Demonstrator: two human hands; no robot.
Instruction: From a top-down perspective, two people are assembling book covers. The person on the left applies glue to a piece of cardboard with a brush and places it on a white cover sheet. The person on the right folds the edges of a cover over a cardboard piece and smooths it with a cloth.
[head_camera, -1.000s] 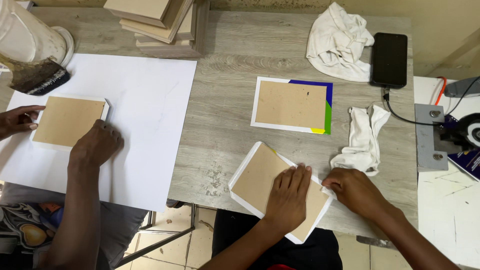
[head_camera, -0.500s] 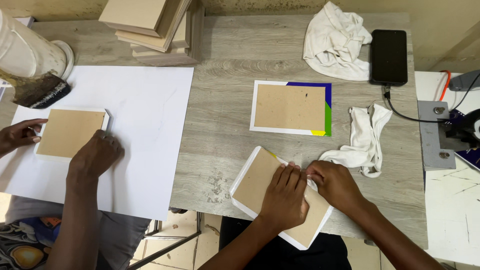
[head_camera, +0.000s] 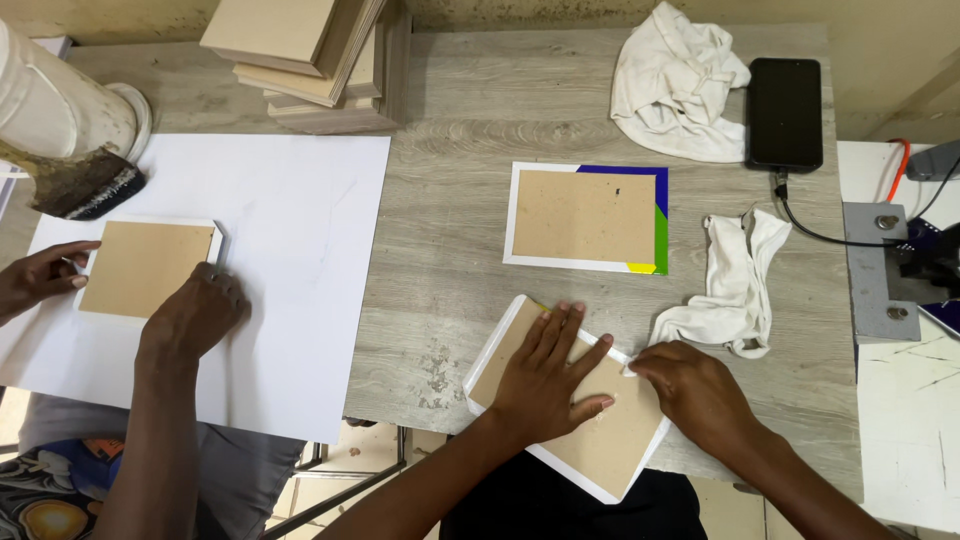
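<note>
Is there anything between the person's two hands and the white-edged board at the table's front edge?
Nothing visible. The left hand lies flat on the board, and the right hand touches its upper edge.

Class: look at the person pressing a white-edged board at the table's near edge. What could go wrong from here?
1. The white-edged board overhangs the near edge of the table; only the left hand pins it, so it may tip off if that hand lifts.
2. The right hand works at the board's edge beside a white cloth, which might snag.
3. The phone cable runs close by and might catch.
</note>
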